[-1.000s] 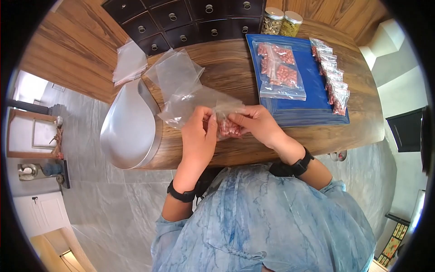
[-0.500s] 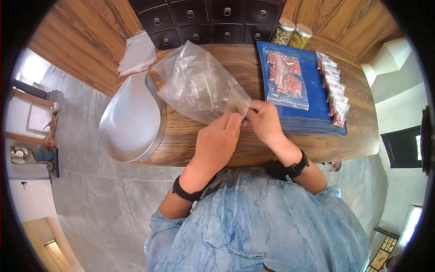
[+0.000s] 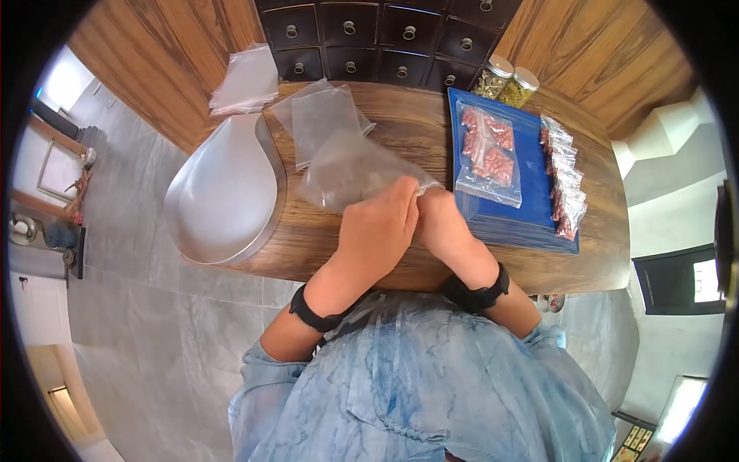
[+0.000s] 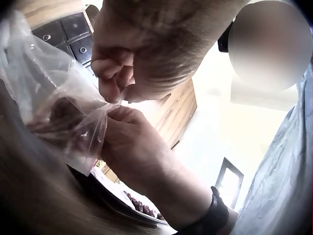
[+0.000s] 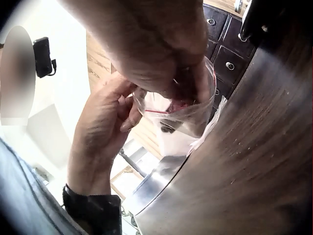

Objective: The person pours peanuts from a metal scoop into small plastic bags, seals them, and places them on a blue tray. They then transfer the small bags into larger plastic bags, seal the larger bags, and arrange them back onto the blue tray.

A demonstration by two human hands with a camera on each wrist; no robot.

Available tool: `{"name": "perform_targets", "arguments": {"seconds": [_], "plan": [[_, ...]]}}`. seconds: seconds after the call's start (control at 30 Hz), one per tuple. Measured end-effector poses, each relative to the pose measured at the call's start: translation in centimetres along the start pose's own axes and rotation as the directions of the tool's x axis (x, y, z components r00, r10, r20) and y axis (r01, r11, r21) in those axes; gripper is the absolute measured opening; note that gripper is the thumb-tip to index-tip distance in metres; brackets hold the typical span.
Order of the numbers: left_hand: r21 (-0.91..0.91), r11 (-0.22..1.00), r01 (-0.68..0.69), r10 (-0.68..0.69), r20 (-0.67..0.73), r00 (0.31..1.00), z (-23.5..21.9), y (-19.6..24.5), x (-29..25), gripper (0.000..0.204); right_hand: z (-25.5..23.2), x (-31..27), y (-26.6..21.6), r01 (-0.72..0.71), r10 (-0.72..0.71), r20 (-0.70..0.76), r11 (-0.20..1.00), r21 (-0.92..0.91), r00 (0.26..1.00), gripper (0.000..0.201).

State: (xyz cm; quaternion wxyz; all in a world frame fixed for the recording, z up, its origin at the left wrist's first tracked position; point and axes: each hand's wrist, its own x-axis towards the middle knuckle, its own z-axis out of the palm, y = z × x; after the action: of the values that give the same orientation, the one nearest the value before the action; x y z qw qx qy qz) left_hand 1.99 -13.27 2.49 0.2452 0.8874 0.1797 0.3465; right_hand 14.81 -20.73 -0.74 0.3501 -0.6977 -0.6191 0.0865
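My left hand pinches the mouth edge of a clear zip bag above the table's near side. The right hand is beside it, its fingers hidden from the head view. In the right wrist view those fingers reach inside the opened bag, past its red zip line. Reddish pieces show at the fingertips, in the grip of the right hand; their small packet is mostly hidden. The left wrist view shows the right fingers dark through the film.
Flat clear bags lie beyond the hands, near a stack of bags. A teardrop-shaped metal pan stands left. On the right, a blue tray bears a filled zip bag and several small packets. Behind are jars and a drawer cabinet.
The packet of reddish pieces, earlier visible between both hands, has gone from the head view. The zip bag was raised and opened, then sank lower, and the right hand has gone into its mouth.
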Motion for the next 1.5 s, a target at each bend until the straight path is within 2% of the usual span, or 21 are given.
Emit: {"name": "perform_targets", "arguments": {"seconds": [0.1,0.13,0.23,0.27,0.3,0.4,0.47,0.53,0.6,0.67,0.77,0.9,1.07,1.27,1.37,1.4,1.43,1.5], "plan": [[-0.014,0.999,-0.05,0.05,0.0,0.999,0.6,0.4,0.0,0.012,0.4,-0.1,-0.3,-0.056,0.059,-0.014,0.987,0.151,0.998,0.011],[-0.039,0.997,-0.061,0.061,-0.01,0.998,0.7,0.4,-0.2,0.012,0.5,0.1,-0.3,-0.086,0.092,-0.015,0.962,0.258,0.996,0.01],[-0.126,0.988,-0.094,0.091,-0.026,0.995,0.9,0.8,-0.6,0.013,1.0,1.0,0.0,-0.161,0.189,0.008,0.813,0.559,0.982,0.012],[-0.159,0.982,-0.105,0.102,-0.029,0.994,0.9,1.1,-0.8,0.013,1.4,1.0,0.1,-0.271,0.264,0.141,0.563,0.781,0.954,0.014],[-0.169,0.98,-0.102,0.105,0.007,0.994,1.0,1.3,-1.0,0.014,1.8,1.1,0.2,-0.358,0.285,0.286,0.246,0.901,0.915,0.016],[-0.203,0.973,-0.108,0.122,0.055,0.991,1.2,1.4,-1.0,0.018,3.2,0.9,0.8,-0.397,0.214,0.399,-0.053,0.916,0.892,0.021],[-0.24,0.963,-0.121,0.133,0.031,0.991,1.3,1.0,-1.1,0.02,3.2,1.0,0.7,-0.422,0.168,0.435,-0.109,0.9,0.885,0.021],[-0.267,0.956,-0.12,0.131,0.022,0.991,1.2,0.6,-1.3,0.022,3.0,1.5,0.3,-0.449,0.134,0.462,-0.112,0.886,0.877,0.022],[-0.296,0.948,-0.113,0.127,0.027,0.992,0.9,0.5,-1.4,0.022,2.8,1.6,-0.1,-0.465,0.111,0.47,-0.065,0.883,0.876,0.022],[-0.329,0.939,-0.101,0.122,0.044,0.992,0.5,0.7,-1.2,0.022,2.6,1.5,-0.4,-0.468,0.096,0.466,0.002,0.883,0.879,0.023],[-0.33,0.929,-0.17,0.187,0.02,0.982,1.4,0.6,-1.4,0.02,2.4,1.6,-0.7,-0.464,0.08,0.457,0.099,0.88,0.886,0.024],[-0.256,0.956,-0.142,0.161,0.056,0.985,1.0,0.9,-1.2,0.016,1.9,1.8,-1.1,-0.458,0.065,0.456,0.214,0.863,0.888,0.025],[-0.282,0.952,-0.121,0.151,0.088,0.985,1.0,0.4,-0.9,0.015,1.6,1.7,-1.5,-0.426,0.043,0.438,0.338,0.839,0.898,0.026],[-0.224,0.971,-0.086,0.124,0.159,0.98,1.2,0.2,-0.5,0.019,2.2,1.8,-1.2,-0.332,-0.019,0.39,0.49,0.806,0.921,0.028],[-0.277,0.961,0.023,0.037,0.207,0.978,-1.3,0.8,0.2,0.022,2.9,2.4,-0.5,-0.277,-0.073,0.373,0.543,0.793,0.925,0.029],[-0.237,0.961,0.145,-0.106,0.168,0.98,-2.3,0.6,0.5,0.028,3.5,3.0,-0.5,-0.293,-0.08,0.384,0.51,0.809,0.92,0.029],[-0.198,0.943,0.268,-0.248,0.122,0.961,-3.3,0.0,0.7,0.035,3.7,3.3,-0.5,-0.322,-0.07,0.397,0.465,0.825,0.915,0.029],[-0.043,0.933,0.357,-0.359,-0.162,0.919,-4.2,-3.1,0.6,0.035,3.5,3.7,-1.1,-0.414,-0.025,0.438,0.282,0.865,0.898,0.033]]}}
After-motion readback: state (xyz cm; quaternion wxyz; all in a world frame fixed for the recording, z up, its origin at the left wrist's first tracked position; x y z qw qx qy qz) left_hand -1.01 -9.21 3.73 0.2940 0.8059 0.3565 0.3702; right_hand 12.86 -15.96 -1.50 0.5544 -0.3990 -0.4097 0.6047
